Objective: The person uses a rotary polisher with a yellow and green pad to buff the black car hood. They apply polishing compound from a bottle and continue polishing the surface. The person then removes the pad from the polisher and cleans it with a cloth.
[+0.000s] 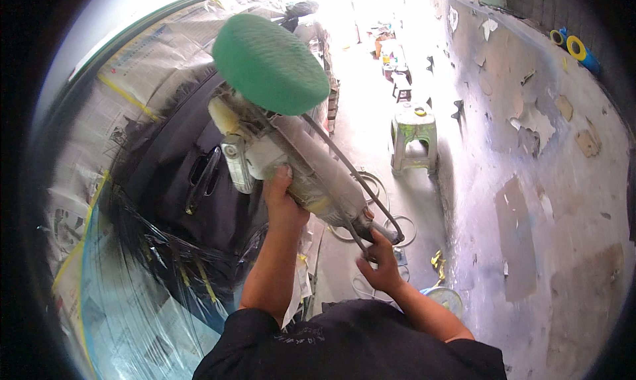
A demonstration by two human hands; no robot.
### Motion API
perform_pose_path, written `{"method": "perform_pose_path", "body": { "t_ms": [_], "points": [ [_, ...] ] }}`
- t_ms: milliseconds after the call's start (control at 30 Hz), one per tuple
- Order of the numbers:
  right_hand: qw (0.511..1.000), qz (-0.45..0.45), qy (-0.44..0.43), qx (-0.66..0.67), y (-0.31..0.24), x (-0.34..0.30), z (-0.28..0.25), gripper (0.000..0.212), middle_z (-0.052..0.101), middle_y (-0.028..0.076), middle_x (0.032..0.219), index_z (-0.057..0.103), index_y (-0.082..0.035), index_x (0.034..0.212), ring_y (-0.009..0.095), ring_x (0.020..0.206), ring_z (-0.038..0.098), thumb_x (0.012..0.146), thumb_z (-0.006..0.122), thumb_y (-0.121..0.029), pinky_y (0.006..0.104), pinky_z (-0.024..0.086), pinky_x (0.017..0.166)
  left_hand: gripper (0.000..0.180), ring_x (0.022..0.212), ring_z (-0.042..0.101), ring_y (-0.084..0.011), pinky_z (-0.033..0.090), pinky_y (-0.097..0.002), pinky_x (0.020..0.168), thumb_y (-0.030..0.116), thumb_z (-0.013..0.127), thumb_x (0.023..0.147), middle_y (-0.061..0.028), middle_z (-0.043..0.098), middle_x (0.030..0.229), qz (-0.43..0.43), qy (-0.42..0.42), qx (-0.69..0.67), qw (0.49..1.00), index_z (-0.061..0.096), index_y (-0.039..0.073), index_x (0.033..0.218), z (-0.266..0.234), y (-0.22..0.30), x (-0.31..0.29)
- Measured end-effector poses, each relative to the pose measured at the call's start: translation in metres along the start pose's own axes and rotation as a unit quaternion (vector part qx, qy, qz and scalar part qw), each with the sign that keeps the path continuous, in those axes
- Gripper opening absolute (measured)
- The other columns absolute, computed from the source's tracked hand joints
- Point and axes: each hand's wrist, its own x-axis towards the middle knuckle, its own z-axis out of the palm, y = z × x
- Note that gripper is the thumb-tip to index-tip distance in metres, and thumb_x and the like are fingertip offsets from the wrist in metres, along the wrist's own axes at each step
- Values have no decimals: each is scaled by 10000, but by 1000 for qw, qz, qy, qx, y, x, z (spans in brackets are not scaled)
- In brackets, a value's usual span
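Note:
My left hand (283, 201) is closed around the dusty, pale-covered body of a polisher (324, 171), held up in front of me and tilted. At its far upper end sits a thick round green pad (271, 65). My right hand (383, 259) grips the rear end of the tool, where a dark cord (354, 168) loops out. Some of the fingers are hidden behind the tool. Left of the polisher is a glossy black car panel (169, 158) with a door handle (204, 181). The pad appears apart from the panel.
Paper masking (142, 59) and clear plastic film (132, 287) with yellow tape surround the black panel. A stained plastic stool (414, 132) stands ahead on the right. Hose coils (401, 231) lie on the floor. A patchy, peeling wall (510, 214) runs along the right.

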Motion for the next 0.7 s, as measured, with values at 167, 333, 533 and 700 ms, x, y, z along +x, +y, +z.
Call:
{"method": "perform_pose_path", "body": {
  "t_ms": [167, 333, 533, 700],
  "points": [
    [993, -69, -24, -88, 38, -74, -38, 775, 674, 111, 857, 338, -54, 1502, 227, 696, 681, 835, 730, 0, 354, 553, 645, 648, 1183, 590, -343, 487, -530, 1000, 517, 544, 949, -127, 596, 1314, -23, -11, -48, 999, 491, 64, 1409, 6, 21, 7],
    [975, 162, 22, -151, 137, -67, -80, 558, 597, 102, 771, 512, -82, 1360, 253, 689, 608, 863, 750, -166, 391, 508, 659, 824, 1181, 569, -461, 468, -604, 995, 682, 446, 911, -227, 566, 1322, 8, -19, -24, 1000, 472, 52, 1442, -30, 36, 39],
    [961, 46, 150, -229, 63, 82, -171, 465, 539, 61, 713, 618, -108, 1305, 176, 591, 532, 869, 772, -158, 317, 476, 590, 733, 1192, 587, -423, 475, -589, 998, 592, 450, 950, -212, 571, 1341, 50, -53, 91, 993, 465, 58, 1453, -61, 44, 35],
    [914, -113, 94, -379, -58, 111, -179, 506, 565, 52, 703, 658, -105, 1265, 141, 557, 538, 789, 823, -61, 285, 466, 539, 544, 1208, 597, -311, 494, -512, 1009, 398, 464, 1001, -127, 592, 1343, 23, -36, 32, 999, 483, 70, 1434, -30, 54, 10]
  ]
}}
